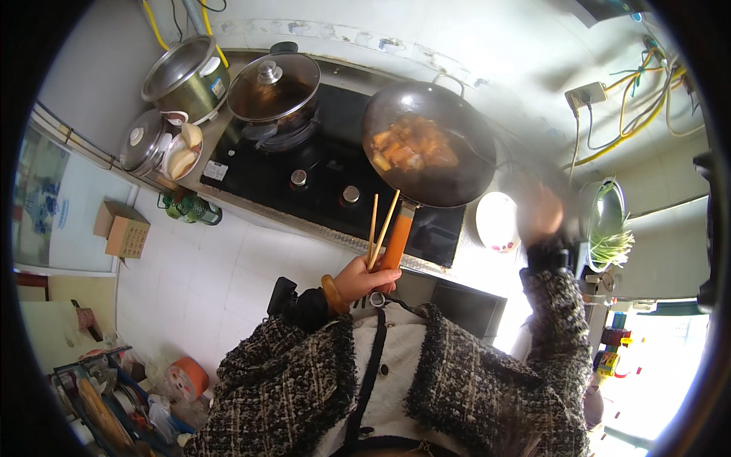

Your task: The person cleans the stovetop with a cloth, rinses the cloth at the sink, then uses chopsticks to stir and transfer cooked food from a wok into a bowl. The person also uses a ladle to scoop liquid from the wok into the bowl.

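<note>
My left hand (368, 281) grips the orange handle (398, 237) of a dark wok (425, 188) and holds a pair of wooden chopsticks (384, 228), tips pointing up toward the wok. Orange-brown chunks of food (414, 145) lie in the wok, which sits on the right part of a black glass stove (322, 171). Over the counter right of the wok is my right hand (539, 211), strongly blurred. A dark blurred shape is around it, and whether it holds anything cannot be made out. Beside it, on its left, lies a white bowl or plate (498, 221) with a floral rim.
A glass-lidded pan (274, 85) stands on the stove's left side. Further left are a steel pot (188, 80), a lidded pot (140, 143) and a bowl (192, 163) of pale pieces. A basin (606, 211) of green stalks is at right, below wall cables and a power strip (588, 96).
</note>
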The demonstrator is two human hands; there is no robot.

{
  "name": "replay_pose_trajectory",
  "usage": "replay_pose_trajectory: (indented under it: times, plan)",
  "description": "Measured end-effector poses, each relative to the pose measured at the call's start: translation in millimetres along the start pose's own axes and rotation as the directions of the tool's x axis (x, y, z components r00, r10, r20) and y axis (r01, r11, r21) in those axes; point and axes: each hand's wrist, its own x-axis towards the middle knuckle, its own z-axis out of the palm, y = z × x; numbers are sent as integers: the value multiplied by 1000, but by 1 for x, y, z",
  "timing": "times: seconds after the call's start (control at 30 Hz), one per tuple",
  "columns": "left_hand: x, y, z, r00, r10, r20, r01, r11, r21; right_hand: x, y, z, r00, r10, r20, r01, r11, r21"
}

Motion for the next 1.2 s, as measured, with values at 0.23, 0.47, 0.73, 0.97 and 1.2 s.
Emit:
replay_pose_trajectory:
  times: [0.23, 0.47, 0.73, 0.97, 1.2]
  plan:
    - [-1, -3, -5, 999, -38, -31, 39, 999, 29, -35, -33, 28, 985, 114, 132, -115, 993, 4]
    - [4, -18, -17, 990, -34, -136, 42, 998, 52, -55, -47, 32, 838, 294, 460, -368, 927, 77]
    - [-4, -27, -35, 896, 45, -441, -100, 990, -101, -95, -7, 55, 773, 592, 227, -595, 552, 584]
    - [-31, -30, -45, 727, 116, -677, -175, 984, -20, -195, -12, 177, -89, 542, 836, -818, -518, 249]
    - [-47, -37, -31, 659, 150, -737, -230, 973, -7, -207, -23, 253, 22, 493, 870, -846, -455, 279]
